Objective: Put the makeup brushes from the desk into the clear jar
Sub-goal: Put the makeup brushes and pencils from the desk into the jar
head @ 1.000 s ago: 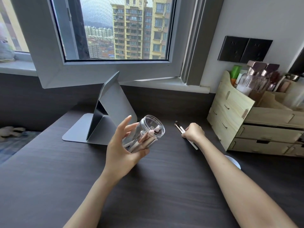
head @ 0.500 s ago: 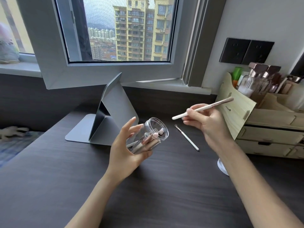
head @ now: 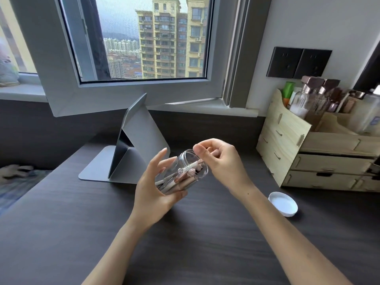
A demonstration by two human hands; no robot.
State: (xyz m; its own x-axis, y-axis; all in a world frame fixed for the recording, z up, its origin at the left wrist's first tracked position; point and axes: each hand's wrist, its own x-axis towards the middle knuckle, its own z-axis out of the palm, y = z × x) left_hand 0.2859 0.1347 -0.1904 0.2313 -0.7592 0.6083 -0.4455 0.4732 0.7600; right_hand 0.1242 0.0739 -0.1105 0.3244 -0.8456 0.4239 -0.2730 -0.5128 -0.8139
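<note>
My left hand (head: pixel 152 194) grips the clear jar (head: pixel 183 183) just above the dark desk (head: pixel 61 223), tilted with its open mouth towards the right. Several makeup brushes lie inside it. My right hand (head: pixel 224 163) is at the jar's mouth, its fingers pinched on the end of a white-handled makeup brush (head: pixel 192 166) whose other end is inside the jar. I see no loose brush on the desk; my right hand and forearm cover the spot behind the jar.
A white lid (head: pixel 283 203) lies on the desk to the right. A wooden drawer organiser (head: pixel 287 140) with bottles stands at the back right. A grey folding stand (head: pixel 135 145) sits behind the jar, under an inward-opened window sash (head: pixel 61 95).
My right hand lifted a white brush off the desk, carried it left and pushed it into the jar's mouth. The jar stayed in my left hand.
</note>
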